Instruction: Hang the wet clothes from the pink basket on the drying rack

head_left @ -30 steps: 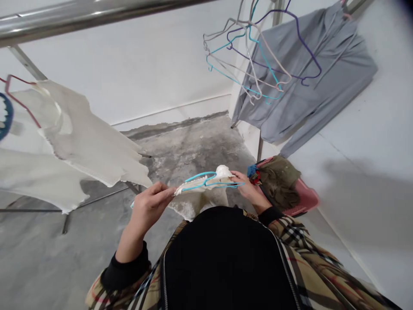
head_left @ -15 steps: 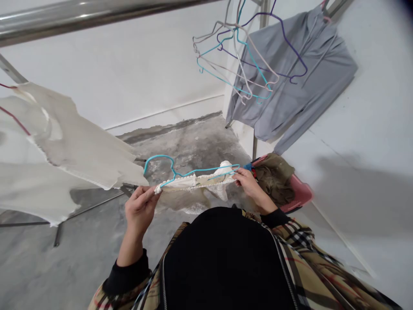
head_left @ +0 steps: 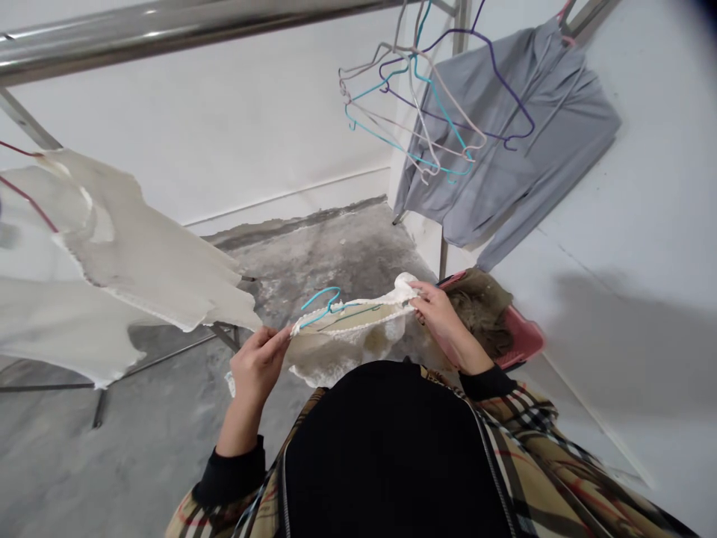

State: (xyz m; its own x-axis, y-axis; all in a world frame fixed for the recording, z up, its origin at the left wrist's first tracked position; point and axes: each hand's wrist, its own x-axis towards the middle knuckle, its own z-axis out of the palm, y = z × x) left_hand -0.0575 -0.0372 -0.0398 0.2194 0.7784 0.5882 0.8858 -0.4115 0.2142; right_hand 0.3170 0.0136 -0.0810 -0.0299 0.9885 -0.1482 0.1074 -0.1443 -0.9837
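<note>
A white lace-trimmed garment point(head_left: 358, 340) hangs stretched between my two hands, its neck opening facing up. Inside that opening lies a light blue hanger point(head_left: 330, 306), its hook tilted to the left above the cloth. My left hand point(head_left: 258, 366) pinches the garment's left edge beside one hanger end. At the other side my right hand point(head_left: 440, 317) is closed on the right edge, where white cloth bunches up by the fingers. The hanger's right end is hidden by cloth and hand.
A metal rail point(head_left: 184, 33) crosses overhead. Several bare hangers point(head_left: 417, 112) and a grey hooded top point(head_left: 464, 179) hang at upper right. White garments point(head_left: 151, 239) on red hangers hang at left. A pink basket point(head_left: 523, 332) with brown clothing point(head_left: 485, 310) stands on the floor at right.
The hanger's right arm, above the cloth before, now sits inside the neck opening. The hook has shifted right and lies lower. Both hands moved slightly right, and the opening is spread wider.
</note>
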